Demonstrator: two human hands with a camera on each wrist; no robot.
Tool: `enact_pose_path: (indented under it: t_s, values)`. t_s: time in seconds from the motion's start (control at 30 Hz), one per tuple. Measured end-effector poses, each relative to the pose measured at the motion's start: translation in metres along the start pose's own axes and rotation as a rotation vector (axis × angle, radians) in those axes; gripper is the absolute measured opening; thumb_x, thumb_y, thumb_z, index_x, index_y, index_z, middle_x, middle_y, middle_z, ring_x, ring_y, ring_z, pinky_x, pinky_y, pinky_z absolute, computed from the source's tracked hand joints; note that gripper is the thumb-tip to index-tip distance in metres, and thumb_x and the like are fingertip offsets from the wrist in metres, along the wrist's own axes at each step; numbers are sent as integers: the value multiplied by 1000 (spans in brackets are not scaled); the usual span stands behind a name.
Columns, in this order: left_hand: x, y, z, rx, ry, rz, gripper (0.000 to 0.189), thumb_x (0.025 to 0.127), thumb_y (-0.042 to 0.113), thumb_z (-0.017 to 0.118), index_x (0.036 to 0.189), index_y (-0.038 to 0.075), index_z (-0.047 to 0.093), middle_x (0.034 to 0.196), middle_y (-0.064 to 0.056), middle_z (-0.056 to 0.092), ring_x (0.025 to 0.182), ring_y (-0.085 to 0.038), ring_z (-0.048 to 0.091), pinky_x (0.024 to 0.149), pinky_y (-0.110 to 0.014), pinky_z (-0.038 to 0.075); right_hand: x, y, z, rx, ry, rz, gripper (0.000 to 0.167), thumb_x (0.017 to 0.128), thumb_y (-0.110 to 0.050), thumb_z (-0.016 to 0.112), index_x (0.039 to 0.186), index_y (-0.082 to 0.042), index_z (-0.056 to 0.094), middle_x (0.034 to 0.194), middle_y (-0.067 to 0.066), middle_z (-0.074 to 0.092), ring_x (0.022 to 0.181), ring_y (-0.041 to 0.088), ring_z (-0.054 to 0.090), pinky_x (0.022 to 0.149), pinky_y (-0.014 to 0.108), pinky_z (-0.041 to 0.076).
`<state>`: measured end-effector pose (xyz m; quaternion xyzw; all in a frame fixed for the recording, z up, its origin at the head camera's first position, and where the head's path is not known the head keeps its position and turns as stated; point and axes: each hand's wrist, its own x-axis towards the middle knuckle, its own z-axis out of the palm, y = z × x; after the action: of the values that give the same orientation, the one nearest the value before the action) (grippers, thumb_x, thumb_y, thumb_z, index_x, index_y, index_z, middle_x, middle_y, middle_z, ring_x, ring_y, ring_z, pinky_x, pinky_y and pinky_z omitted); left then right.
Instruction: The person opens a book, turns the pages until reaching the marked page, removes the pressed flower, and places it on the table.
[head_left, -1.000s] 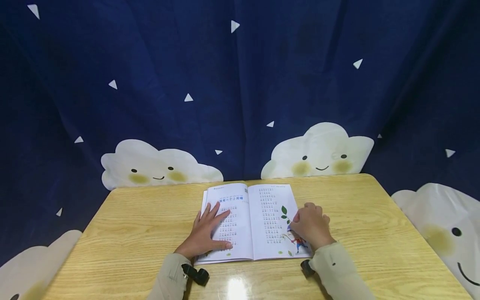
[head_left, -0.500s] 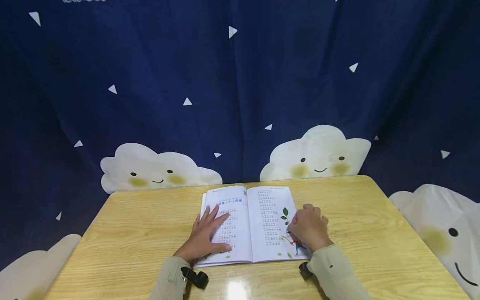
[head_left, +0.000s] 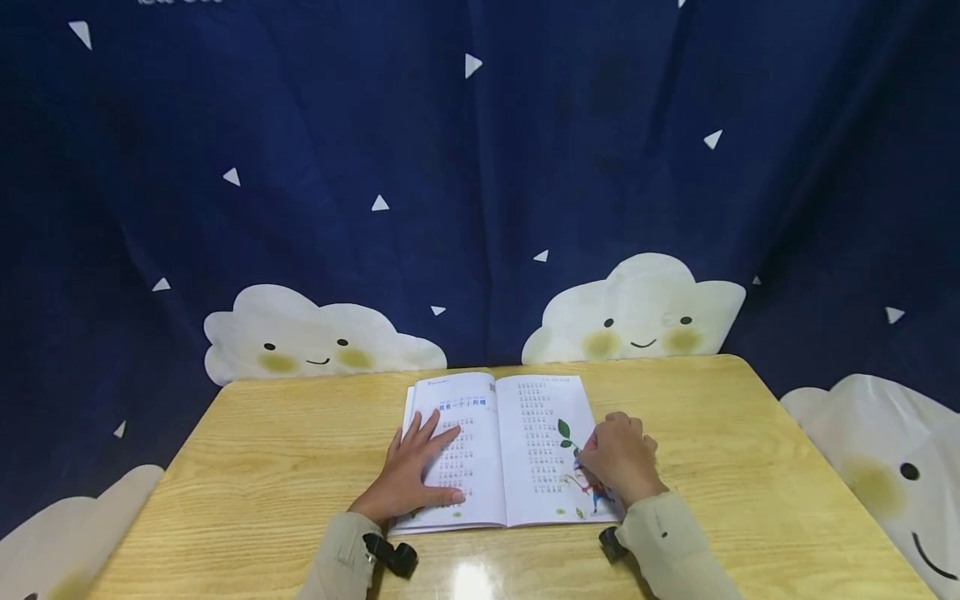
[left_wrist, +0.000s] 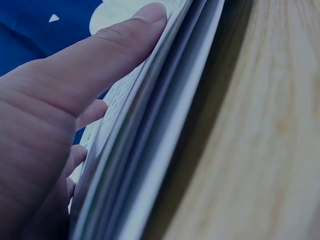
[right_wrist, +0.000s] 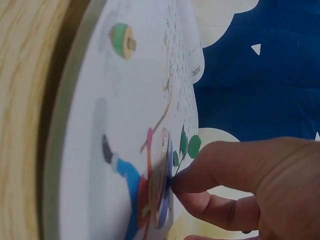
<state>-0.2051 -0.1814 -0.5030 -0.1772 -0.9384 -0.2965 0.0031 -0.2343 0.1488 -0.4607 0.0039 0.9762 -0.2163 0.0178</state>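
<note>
An open book lies on the wooden table, its pages printed with Chinese text. My left hand rests flat on the left page, fingers spread. In the left wrist view its thumb lies over the near page edge. Over the right page, my right hand has thumb and index finger pinched together at the stem of a sprig of green leaves. In the right wrist view the leaves show beside the fingertips. Below them is a printed figure, partly hidden in the head view by the hand.
The yellow wood-grain table extends on both sides of the book. Behind it hangs a dark blue curtain with white triangles and smiling clouds. Dark camera mounts sit at both wrists.
The leaves have tilted slightly left and toward the person between my right fingers. Both hands otherwise stay in place; the view shifts slightly.
</note>
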Motion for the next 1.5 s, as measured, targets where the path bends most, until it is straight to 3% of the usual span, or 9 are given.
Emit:
enact_pose_path:
  t_s: [0.33,0.77,1.03,1.27,1.5]
  values:
    - [-1,-1,0,7,-6,-1,99,66,73,70,150,35,34,162,-4,8,147,-32,-6,113,-58,-6,2,1,0,27,2,3,23,75,-16,75,60,-13,58,120,18,51,111,38,38,88,55,32]
    - [-1,-1,0,5,-14,4,98,67,72,71,150,35,34,162,-5,8,147,-33,-6,113,-59,-6,2,10,-8,44,-3,-9,23,78,-21,74,62,-15,61,127,22,50,117,43,38,88,59,33]
    - [-1,-1,0,-6,-19,17,98,68,70,71,150,34,34,162,-6,7,147,-34,-6,112,-60,-6,5,19,-18,82,-2,21,17,78,-17,70,63,-12,63,118,22,52,110,42,41,85,60,35]
    - [-2,1,0,-1,-24,3,99,67,72,71,150,34,34,162,-5,7,147,-32,-7,113,-59,-7,5,37,-32,124,20,35,14,78,-15,64,64,-10,64,95,14,53,95,38,45,73,53,37]
    - [-1,1,-1,12,-25,-5,99,66,73,70,150,35,33,162,-4,7,147,-32,-7,113,-59,-6,5,65,-49,193,42,64,15,78,-16,63,66,-7,66,99,19,55,96,42,44,69,51,33]
